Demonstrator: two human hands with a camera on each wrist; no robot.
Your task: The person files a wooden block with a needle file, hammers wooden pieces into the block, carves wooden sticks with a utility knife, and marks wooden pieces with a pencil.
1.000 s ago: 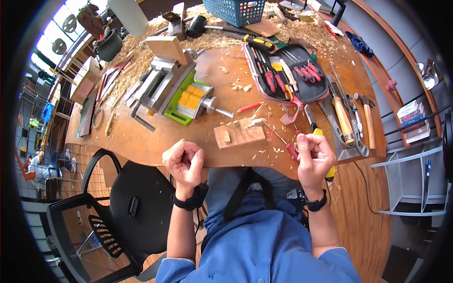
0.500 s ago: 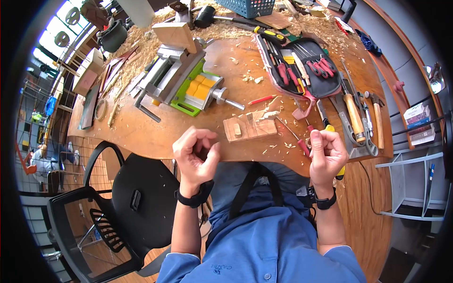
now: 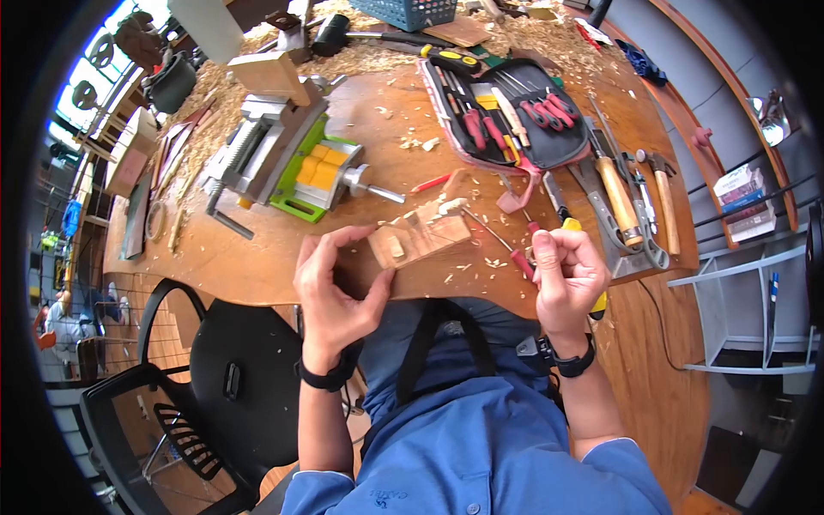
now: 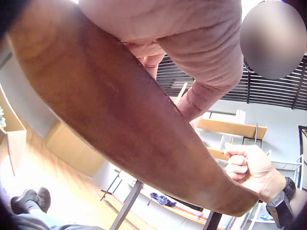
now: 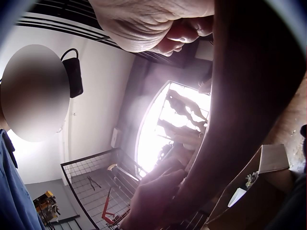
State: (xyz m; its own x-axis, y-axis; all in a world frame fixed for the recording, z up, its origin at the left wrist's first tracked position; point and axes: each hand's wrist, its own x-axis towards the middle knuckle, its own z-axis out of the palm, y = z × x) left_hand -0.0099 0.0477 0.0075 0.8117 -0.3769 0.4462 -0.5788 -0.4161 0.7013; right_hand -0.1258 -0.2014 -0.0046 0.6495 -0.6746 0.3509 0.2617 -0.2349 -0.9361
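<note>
My left hand is spread at the left end of a carved wooden block, its thumb by the near corner and its fingers beside the far edge; contact is unclear. A small wood piece sits on the block. My right hand is curled at the table's front edge, thumb on top, nothing visible in it. Just left of it lies a red-handled tool; a yellow-handled one is partly behind it. The left wrist view shows the curled right hand beyond the table edge.
A vise with green and yellow parts stands left of centre. Behind the block lie a red pencil and an unfolded tool case. Chisels, a hammer and shavings cover the right and back. A black chair stands front left.
My left hand has uncurled, its thumb and fingers spreading, and has reached the block's left end. The right hand has stayed curled in much the same place over the table edge.
</note>
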